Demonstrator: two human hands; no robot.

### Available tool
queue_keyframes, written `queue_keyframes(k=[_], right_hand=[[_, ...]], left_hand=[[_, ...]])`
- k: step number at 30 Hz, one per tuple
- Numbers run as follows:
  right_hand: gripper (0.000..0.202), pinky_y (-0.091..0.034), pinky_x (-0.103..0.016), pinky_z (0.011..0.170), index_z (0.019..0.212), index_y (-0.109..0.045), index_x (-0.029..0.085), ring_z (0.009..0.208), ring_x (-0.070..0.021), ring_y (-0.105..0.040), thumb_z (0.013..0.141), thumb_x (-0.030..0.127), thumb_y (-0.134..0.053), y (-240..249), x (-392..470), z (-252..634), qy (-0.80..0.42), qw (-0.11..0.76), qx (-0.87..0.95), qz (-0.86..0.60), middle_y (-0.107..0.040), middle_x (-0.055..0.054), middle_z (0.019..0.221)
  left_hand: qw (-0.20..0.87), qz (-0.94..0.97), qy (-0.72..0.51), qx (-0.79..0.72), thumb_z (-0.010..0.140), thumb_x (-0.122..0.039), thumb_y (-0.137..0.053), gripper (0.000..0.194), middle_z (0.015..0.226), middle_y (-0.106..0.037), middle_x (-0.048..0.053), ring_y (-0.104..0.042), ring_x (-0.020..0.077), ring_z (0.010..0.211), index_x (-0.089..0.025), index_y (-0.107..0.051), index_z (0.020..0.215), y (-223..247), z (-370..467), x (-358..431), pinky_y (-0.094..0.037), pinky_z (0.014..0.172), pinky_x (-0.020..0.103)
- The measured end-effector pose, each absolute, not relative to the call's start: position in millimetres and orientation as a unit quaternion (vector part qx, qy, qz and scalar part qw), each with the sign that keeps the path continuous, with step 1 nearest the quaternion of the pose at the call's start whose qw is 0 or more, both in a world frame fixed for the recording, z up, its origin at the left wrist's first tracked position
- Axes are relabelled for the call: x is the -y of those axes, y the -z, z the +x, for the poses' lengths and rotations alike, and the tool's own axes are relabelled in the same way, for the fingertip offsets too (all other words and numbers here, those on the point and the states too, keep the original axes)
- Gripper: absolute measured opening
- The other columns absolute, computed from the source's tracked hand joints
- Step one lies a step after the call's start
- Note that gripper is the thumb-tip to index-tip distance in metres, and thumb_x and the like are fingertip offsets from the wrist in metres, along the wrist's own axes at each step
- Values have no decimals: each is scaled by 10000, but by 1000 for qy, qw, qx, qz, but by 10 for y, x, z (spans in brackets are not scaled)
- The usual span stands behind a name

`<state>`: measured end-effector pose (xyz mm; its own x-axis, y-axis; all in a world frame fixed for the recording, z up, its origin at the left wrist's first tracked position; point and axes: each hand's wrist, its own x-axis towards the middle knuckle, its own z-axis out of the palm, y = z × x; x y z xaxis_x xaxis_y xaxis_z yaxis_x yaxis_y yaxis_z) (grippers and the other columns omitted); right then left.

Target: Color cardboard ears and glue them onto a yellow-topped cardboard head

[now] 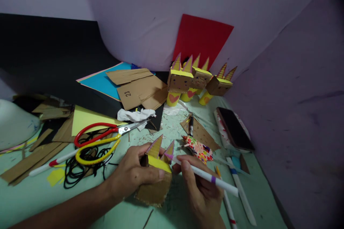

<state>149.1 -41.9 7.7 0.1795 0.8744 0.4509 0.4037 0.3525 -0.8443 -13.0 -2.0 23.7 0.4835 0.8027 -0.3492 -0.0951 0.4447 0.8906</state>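
Note:
My left hand (pixel 134 175) grips a small cardboard box (pixel 154 189) with a yellow top strip (pixel 159 164) and two pointed cardboard horns. Its thumb lies across the front of the box. Between the thumb and fingers of my right hand (pixel 200 186) is a white marker (pixel 206 176) with a purple band. The purple tip meets the lower part of the right horn (pixel 169 149), which has purple edging. The back of the box is hidden behind my left hand.
Red-and-yellow scissors (pixel 118 134) and black cord (pixel 80 168) lie left. Several horned cardboard figures (pixel 180 81) stand behind, near a red sheet (pixel 202 39). A phone (pixel 235 128), a floral-patterned item (pixel 199 149) and more markers (pixel 242 193) are to the right.

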Motion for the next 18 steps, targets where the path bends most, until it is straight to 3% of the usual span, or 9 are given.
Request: queue_keyframes(k=[6, 18], right_hand=[[177, -486, -243, 537, 799, -714, 219, 533, -132, -608, 839, 186, -545, -82, 417, 1461, -236, 561, 604, -514, -673, -5, 631], [192, -483, -247, 507, 804, -718, 204, 581, -160, -646, 843, 177, -532, -84, 398, 1490, -236, 554, 618, -506, -690, -27, 647]], left_hand=[[741, 433, -290, -424, 555, -275, -725, 385, 734, -618, 9, -535, 163, 669, -136, -618, 899, -234, -132, 17, -404, 591, 253], [750, 428, -303, -404, 548, -257, -717, 367, 711, -618, 5, -536, 153, 636, -140, -623, 883, -252, -115, 18, -408, 574, 244]])
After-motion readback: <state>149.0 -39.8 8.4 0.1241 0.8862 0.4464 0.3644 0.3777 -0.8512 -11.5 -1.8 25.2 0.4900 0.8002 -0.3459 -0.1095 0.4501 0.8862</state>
